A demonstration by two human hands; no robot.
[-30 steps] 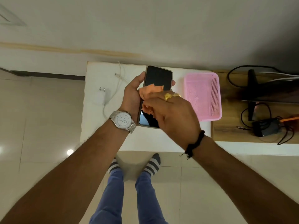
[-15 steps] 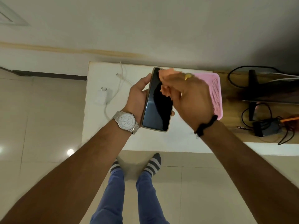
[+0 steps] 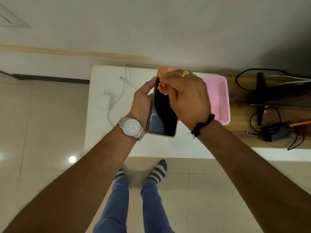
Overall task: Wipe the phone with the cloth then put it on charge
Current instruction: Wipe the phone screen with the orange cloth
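My left hand (image 3: 143, 101) grips a black phone (image 3: 162, 118) from its left side, screen up and dark, held over the white table (image 3: 168, 148). My right hand (image 3: 186, 98) pinches a small orange cloth (image 3: 165, 69) and presses it against the phone's far end, covering that end of the screen. Only a bit of the cloth shows past my fingers. A white charger plug (image 3: 106, 99) with its white cable (image 3: 125, 81) lies on the table to the left of my hands.
A pink plastic basket (image 3: 222, 98) stands on the table just right of my right hand. Further right, a wooden surface (image 3: 239, 132) carries black cables, a dark adapter (image 3: 276, 133) and a monitor stand. My feet stand on the tiled floor below.
My right hand has swept the cloth from the near half of the screen up to the phone's far end. The phone tilted slightly with its left edge raised.
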